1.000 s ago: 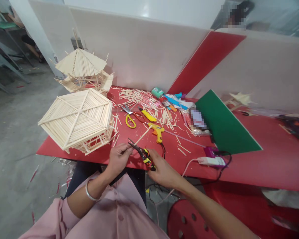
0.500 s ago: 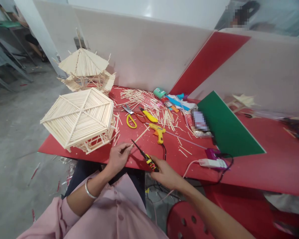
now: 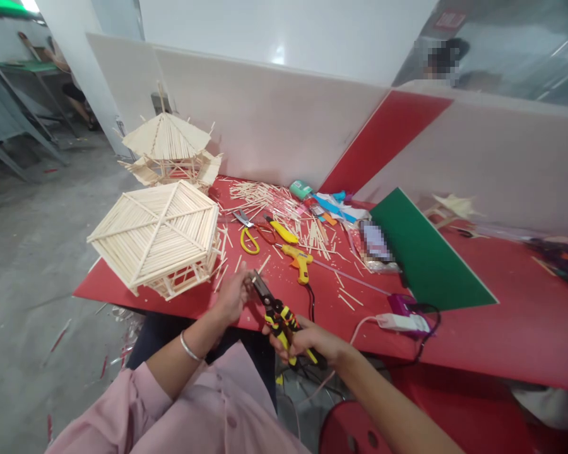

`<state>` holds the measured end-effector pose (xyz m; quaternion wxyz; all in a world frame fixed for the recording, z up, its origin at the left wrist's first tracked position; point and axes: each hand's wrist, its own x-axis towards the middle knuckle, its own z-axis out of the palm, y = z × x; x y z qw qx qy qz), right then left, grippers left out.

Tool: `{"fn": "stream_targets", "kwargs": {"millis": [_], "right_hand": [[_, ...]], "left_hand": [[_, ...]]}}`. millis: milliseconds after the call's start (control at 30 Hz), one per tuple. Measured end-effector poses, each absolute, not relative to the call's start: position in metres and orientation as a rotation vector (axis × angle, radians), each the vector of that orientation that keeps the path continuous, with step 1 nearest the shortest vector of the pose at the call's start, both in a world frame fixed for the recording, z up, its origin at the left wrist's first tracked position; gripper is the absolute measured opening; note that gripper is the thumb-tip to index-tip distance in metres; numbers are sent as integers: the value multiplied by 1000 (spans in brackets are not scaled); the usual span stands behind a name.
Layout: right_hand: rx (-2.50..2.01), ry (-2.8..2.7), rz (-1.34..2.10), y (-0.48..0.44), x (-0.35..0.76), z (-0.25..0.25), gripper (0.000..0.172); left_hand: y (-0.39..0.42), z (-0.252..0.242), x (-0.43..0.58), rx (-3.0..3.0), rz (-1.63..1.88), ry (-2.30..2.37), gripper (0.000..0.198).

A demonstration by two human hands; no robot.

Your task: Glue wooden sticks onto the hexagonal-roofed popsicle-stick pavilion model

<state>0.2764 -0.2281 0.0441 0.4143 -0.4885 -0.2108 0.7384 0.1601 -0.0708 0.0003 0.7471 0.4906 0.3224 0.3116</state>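
Observation:
My right hand (image 3: 307, 340) is wrapped round the black and yellow handles of a pair of pliers (image 3: 267, 304), whose jaws point up and left over the red table. Close to the jaw tips, my left hand (image 3: 234, 296) pinches a thin wooden stick, mostly hidden by the fingers and jaws. Just beyond the jaws lies a short pale stick (image 3: 265, 263). Left of my hands stands a six-sided stick roof model (image 3: 156, 233) on a low stick frame. Behind it is a pavilion model (image 3: 168, 139) with a pointed roof.
Scissors (image 3: 249, 239), a yellow utility knife (image 3: 283, 231) and a glue gun (image 3: 300, 261) with a cord lie ahead. Many loose sticks (image 3: 255, 194) cover the back of the red table (image 3: 492, 340). At right are a green board (image 3: 426, 252) and a power strip (image 3: 404, 323).
The pliers have turned so their broad side and both handles show. The long stick that reached from my left fingers toward the glue gun now appears shorter. The camera view has tilted up slightly.

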Motion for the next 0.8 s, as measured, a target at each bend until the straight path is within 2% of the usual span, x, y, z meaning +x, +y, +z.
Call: {"fn": "stream_targets", "kwargs": {"millis": [100, 233, 333, 400, 467, 633, 733, 800], "right_hand": [[-1318, -545, 1889, -243, 278, 50, 55], [-1669, -836, 1701, -273, 279, 57, 46], [-2125, -1186, 1103, -276, 273, 50, 52], [-2399, -1291, 642, -261, 265, 41, 57], [-2552, -1365, 361, -237, 256, 32, 58], [-2679, -1502, 193, -185, 253, 19, 62], [-2597, -1541, 98, -177, 262, 22, 68], [-2348, -1575, 51, -173, 264, 34, 65]], "left_hand": [[-73, 11, 158, 1024, 584, 653, 45], [-81, 28, 142, 1024, 664, 674, 36], [-98, 45, 119, 1212, 795, 688, 27], [-107, 62, 100, 1576, 896, 587, 20], [-109, 85, 80, 1893, 912, 411, 17], [-75, 166, 25, 2340, 955, 424, 19], [-39, 203, 3, 2524, 709, 431, 24], [-14, 215, -2, 2580, 576, 485, 19]]}}
